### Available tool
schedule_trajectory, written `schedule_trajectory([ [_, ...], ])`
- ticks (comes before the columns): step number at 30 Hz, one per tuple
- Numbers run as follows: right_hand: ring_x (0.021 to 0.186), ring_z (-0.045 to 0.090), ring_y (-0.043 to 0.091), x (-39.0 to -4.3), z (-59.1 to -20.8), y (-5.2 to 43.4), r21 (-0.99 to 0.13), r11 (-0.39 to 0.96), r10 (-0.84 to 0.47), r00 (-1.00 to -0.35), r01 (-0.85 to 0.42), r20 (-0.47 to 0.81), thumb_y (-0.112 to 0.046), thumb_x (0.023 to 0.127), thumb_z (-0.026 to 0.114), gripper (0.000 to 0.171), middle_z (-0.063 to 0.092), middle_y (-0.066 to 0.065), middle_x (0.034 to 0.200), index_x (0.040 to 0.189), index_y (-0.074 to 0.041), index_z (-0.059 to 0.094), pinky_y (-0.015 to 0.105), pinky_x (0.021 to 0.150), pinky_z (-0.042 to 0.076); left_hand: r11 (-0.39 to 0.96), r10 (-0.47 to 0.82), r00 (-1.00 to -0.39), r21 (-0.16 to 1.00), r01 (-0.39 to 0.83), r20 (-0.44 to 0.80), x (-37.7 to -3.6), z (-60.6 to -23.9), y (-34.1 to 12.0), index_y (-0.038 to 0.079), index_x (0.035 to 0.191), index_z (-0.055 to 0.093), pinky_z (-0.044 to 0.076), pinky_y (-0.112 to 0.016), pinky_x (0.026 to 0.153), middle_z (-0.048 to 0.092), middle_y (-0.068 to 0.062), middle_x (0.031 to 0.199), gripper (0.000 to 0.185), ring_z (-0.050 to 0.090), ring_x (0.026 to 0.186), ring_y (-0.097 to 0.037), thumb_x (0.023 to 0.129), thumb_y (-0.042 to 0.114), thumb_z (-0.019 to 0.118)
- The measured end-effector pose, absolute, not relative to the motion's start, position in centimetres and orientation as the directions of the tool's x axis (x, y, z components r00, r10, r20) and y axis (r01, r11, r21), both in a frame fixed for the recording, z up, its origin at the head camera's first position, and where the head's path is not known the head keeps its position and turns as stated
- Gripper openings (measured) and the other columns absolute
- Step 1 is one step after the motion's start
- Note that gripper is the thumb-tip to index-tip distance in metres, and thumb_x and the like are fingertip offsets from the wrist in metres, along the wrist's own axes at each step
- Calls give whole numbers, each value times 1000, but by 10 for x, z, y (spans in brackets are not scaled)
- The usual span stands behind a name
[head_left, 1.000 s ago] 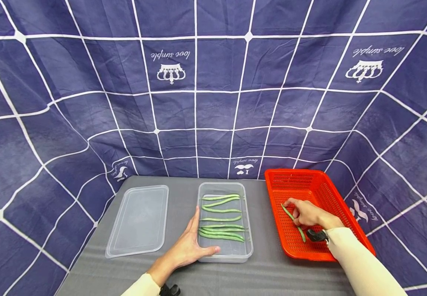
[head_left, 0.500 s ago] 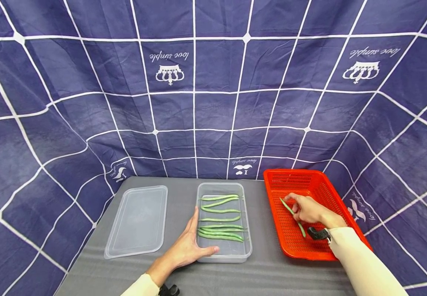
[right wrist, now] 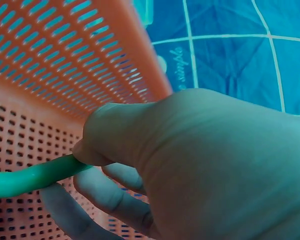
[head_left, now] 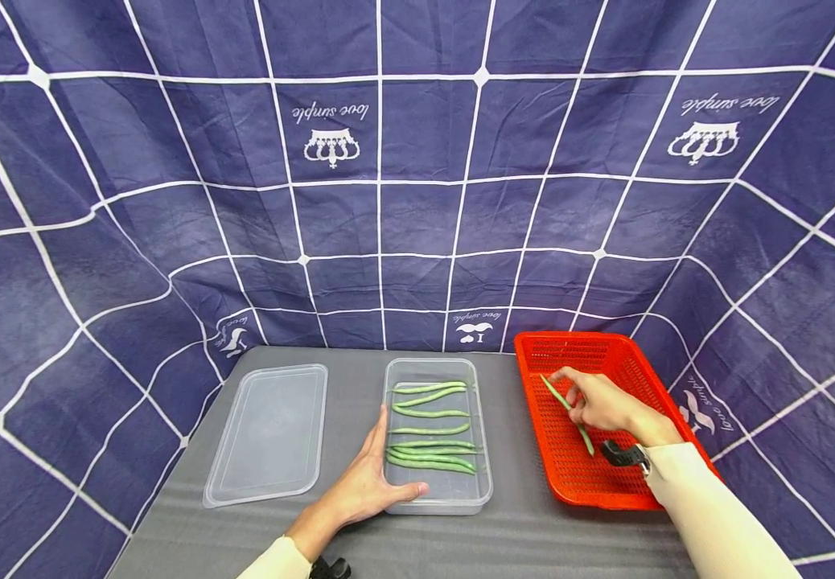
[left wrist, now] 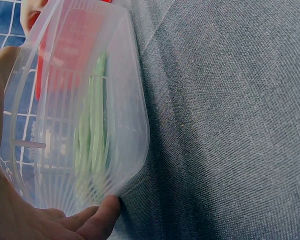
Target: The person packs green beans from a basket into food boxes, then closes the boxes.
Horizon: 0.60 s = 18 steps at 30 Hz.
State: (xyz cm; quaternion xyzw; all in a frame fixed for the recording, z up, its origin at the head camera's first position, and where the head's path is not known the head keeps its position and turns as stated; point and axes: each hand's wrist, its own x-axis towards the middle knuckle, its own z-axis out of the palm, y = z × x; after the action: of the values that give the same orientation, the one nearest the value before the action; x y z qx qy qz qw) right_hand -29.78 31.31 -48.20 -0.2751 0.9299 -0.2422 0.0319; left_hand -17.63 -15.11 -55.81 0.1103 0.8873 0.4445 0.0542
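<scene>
A dark blue cloth (head_left: 417, 201) with a white grid hangs behind and around the grey table (head_left: 359, 531) where we work. Our right hand (head_left: 598, 402) is inside the red basket (head_left: 609, 486) at the table's right side, fingers curled and pinching a single green bean (head_left: 553, 394) that slants from upper left to lower right across the hand; in the right wrist view the bean pokes out to the left between thumb and fingers, with the basket's perforated wall just behind. Whether the bean's lower end touches the basket floor we cannot tell. Our left hand (head_left: 367, 482) lies flat and relaxed on the table, fingers straight along the left wall of the clear container (head_left: 486, 450) and thumb across its near left corner, holding nothing. Inside the container lie several green beans (head_left: 432, 438), all roughly crosswise, the nearest ones bunched together. To the left of the container, slightly apart from it, a clear lid (head_left: 269, 434) lies flat on the table.
</scene>
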Motion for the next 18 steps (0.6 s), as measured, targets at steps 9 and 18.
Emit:
schedule_trajectory([
  [9,73,65,2,-292,-462,299,-444,733,-538,-839,-514,84,15,79,82,67,74,2,92,142,-5,68,25,71,56,578,246,-969,803,148,1,-176,-558,-151,8,188,-1,41,-71,136,22,-26,193,155,40,172,-55,83,56,103],
  [18,75,63,0,-286,-447,283,-406,719,-569,-813,-565,124,16,80,75,64,71,0,91,140,-5,70,25,73,55,590,249,-969,793,154,3,-176,-559,-151,9,188,-2,42,-71,135,22,-26,194,155,42,171,-55,83,57,102],
])
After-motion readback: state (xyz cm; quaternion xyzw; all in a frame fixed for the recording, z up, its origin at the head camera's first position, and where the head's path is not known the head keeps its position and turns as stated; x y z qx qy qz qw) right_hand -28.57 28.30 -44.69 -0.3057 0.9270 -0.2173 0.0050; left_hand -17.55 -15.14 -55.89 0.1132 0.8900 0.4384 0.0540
